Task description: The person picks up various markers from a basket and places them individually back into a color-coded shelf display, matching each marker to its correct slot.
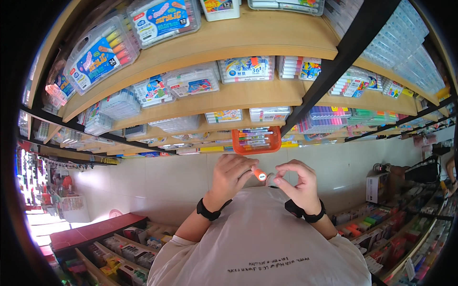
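Observation:
My left hand (231, 177) is closed on an orange marker (260, 174), gripping it between thumb and fingers. The marker points toward me, with its pale round end showing. Its far part is hidden by perspective and by my fingers. My right hand (302, 184) is just to the right of it, with fingers curved and thumb and forefinger apart. Near those fingertips is a faint, pale shape that I cannot make out. Beyond both hands, an orange basket (257, 151) holds several markers (254, 138) lying in it.
Wooden shelves (267, 35) with boxed marker sets (98, 59) rise in front of me. A black upright post (329, 71) divides them. Low display shelves (129, 257) stand behind on both sides. At the right are a white carton (377, 188) and part of another person (448, 174).

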`<state>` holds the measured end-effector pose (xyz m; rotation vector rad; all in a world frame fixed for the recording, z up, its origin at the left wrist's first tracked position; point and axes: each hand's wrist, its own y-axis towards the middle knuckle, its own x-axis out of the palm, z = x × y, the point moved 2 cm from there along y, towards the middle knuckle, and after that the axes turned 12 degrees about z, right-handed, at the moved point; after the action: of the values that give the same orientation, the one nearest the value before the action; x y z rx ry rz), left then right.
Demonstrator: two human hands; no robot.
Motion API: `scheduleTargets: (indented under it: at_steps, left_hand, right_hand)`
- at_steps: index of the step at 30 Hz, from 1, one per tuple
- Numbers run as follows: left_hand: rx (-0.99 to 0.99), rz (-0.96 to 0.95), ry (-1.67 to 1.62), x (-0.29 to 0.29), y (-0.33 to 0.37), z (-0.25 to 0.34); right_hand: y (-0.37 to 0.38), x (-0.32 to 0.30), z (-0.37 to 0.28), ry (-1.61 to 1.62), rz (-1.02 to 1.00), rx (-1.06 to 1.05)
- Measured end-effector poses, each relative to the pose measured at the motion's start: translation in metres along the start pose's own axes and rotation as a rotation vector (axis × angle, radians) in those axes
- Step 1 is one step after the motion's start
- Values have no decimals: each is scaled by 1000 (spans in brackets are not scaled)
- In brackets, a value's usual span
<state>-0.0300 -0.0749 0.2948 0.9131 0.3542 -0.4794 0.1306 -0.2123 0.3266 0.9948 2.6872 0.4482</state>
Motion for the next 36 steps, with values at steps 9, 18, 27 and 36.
scheduleTargets:
  at_steps: [9, 18, 27, 36]
  left_hand:
    - [21, -28, 33, 26, 0, 21]
    - [67, 87, 223, 38, -19, 34]
    - [63, 213, 409, 16, -38, 52]
    - [-158, 242, 56, -17, -66, 38]
  right_hand:
    - [8, -16, -11, -98, 15, -225]
    - [5, -42, 9, -98, -69, -240]
    - [5, -45, 27, -37, -286, -231]
    - [-6, 12, 12, -79, -476, -238]
